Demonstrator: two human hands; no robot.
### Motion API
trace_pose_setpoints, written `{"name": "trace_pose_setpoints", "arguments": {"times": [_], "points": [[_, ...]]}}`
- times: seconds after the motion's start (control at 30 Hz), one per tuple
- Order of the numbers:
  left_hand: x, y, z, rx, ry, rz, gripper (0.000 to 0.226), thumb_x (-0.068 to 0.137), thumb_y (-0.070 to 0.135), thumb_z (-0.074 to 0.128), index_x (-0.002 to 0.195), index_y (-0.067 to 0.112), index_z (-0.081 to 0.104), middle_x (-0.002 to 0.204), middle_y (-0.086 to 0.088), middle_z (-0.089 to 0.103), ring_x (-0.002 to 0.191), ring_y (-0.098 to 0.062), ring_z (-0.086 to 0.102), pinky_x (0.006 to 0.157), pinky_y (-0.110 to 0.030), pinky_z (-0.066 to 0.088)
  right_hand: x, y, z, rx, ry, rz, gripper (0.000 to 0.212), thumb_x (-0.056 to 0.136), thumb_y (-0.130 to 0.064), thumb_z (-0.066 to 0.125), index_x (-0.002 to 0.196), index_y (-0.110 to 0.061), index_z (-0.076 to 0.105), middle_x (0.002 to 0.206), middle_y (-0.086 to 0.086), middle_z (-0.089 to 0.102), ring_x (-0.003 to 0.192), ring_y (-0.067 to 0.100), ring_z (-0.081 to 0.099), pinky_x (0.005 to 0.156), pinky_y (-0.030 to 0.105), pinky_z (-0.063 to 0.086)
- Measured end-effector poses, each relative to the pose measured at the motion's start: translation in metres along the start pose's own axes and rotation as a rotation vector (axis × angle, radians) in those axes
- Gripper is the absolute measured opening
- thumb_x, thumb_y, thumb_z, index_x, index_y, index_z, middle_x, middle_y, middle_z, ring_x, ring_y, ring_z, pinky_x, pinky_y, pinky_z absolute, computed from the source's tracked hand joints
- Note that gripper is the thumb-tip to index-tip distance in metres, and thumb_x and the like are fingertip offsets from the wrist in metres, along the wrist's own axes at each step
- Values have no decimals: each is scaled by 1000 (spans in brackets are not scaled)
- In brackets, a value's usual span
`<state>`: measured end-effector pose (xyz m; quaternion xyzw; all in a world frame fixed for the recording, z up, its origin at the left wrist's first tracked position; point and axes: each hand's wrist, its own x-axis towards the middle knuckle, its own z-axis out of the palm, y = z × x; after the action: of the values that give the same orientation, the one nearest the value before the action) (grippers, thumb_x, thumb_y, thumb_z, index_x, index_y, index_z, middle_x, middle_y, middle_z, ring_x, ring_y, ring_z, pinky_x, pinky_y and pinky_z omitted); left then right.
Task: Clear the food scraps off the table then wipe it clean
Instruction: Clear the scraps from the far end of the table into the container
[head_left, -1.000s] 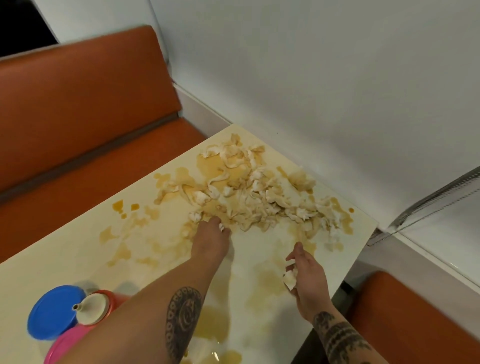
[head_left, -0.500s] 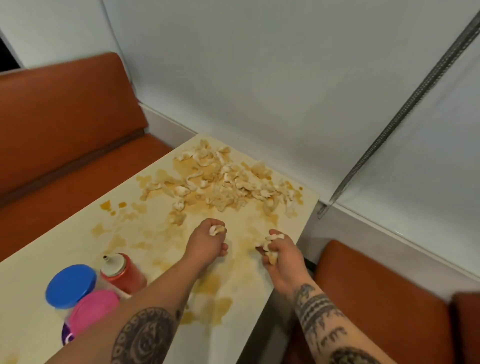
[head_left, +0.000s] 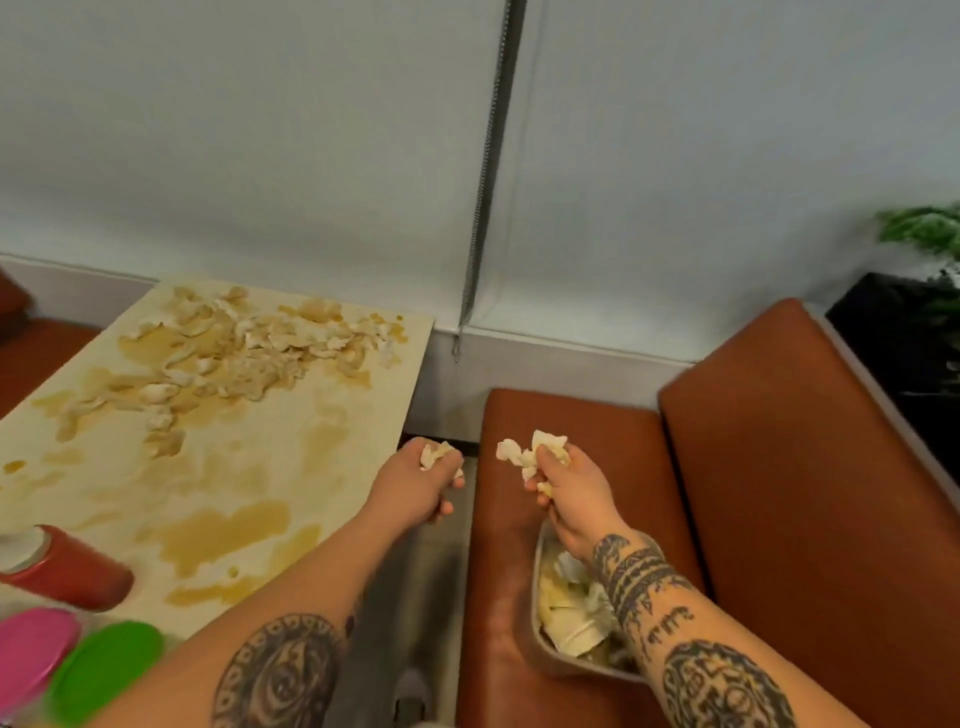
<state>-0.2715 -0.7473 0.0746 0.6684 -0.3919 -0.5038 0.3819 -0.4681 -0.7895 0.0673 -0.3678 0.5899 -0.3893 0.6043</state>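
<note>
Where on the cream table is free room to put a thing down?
Free but stained: the cream table between the pale food scraps pile and the red squeeze bottle. Crowded: the far end under scraps, and the near corner by the pink lid and green lid.

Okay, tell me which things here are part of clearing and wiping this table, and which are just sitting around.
Part of the job:
- food scraps piled on the table
- brown spill
- scraps gripped in the left hand and right hand
- metal tray of scraps on the seat

Just lying about:
- red bottle
- pink lid
- green lid
- plant
</note>
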Motion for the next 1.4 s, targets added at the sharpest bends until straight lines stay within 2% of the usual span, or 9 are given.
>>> {"name": "trace_pose_setpoints", "arguments": {"times": [0.17, 0.33, 0.43, 0.63, 0.83, 1.0, 1.13, 1.33, 1.4], "points": [[-5, 16, 71, 123, -125, 53, 11, 97, 36, 65, 101, 26, 66, 80, -1, 71, 58, -17, 64, 56, -32, 56, -8, 13, -68, -4, 167, 39, 22, 104, -28, 56, 118, -12, 60, 88, 4, 61, 59, 9, 55, 45, 22, 39], [-11, 11, 133, 160, -203, 16, 12, 94, 22, 70, 105, 26, 70, 92, -4, 72, 69, -18, 67, 63, -32, 59, -20, 45, -113, -79, 301, 155, 54, 97, -23, 58, 149, -20, 42, 100, 4, 66, 85, 21, 65, 69, 36, 52], [-16, 5, 159, 134, -236, -36, 18, 90, 21, 74, 107, 23, 69, 95, -3, 73, 78, -21, 71, 76, -36, 62, -27, 60, -132, -14, 340, 235, 39, 97, -13, 57, 136, -19, 52, 106, 3, 62, 97, 20, 64, 79, 35, 57], [-20, 0, 186, 59, -322, -144, 23, 87, 15, 72, 107, 28, 71, 109, -1, 73, 98, -20, 71, 93, -42, 59, -34, 65, -153, 57, 402, 201, 24, 87, -3, 56, 105, -16, 66, 101, 15, 74, 87, 31, 72, 70, 44, 60], [-17, -2, 177, 121, -337, -138, 25, 91, 1, 62, 107, 19, 71, 98, 3, 70, 84, -9, 64, 64, -18, 53, -31, 72, -160, 62, 438, 196, 30, 73, -6, 52, 96, -15, 70, 108, 17, 72, 100, 37, 69, 91, 56, 57], [-13, 12, 149, 122, -277, -99, 16, 93, 10, 64, 105, 19, 70, 106, -2, 71, 96, -16, 67, 82, -28, 57, -34, 53, -139, -90, 426, 129, 21, 89, -6, 54, 98, -17, 70, 105, 10, 69, 91, 23, 62, 81, 43, 52], [-11, 23, 108, 141, -190, -48, 13, 93, 19, 64, 105, 23, 70, 103, 1, 72, 91, -16, 67, 71, -25, 52, -28, 37, -102, -135, 333, 75, 19, 96, -10, 52, 103, -17, 68, 99, 3, 65, 84, 19, 58, 70, 35, 47], [-14, 30, 27, 106, -1, -42, 10, 92, 17, 62, 90, 22, 70, 90, -1, 70, 81, -18, 63, 79, -38, 56, -22, 10, -24, -175, 160, -5, 15, 98, -5, 55, 97, -15, 65, 81, 4, 58, 67, 13, 50, 57, 29, 44], [-18, 35, 1, 82, 65, -46, 12, 94, 13, 59, 90, 20, 69, 89, -3, 68, 76, -21, 61, 69, -37, 54, -22, 1, 3, -179, 115, -34, 14, 97, -5, 55, 98, -15, 66, 78, 1, 57, 66, 11, 50, 57, 27, 44]]}}
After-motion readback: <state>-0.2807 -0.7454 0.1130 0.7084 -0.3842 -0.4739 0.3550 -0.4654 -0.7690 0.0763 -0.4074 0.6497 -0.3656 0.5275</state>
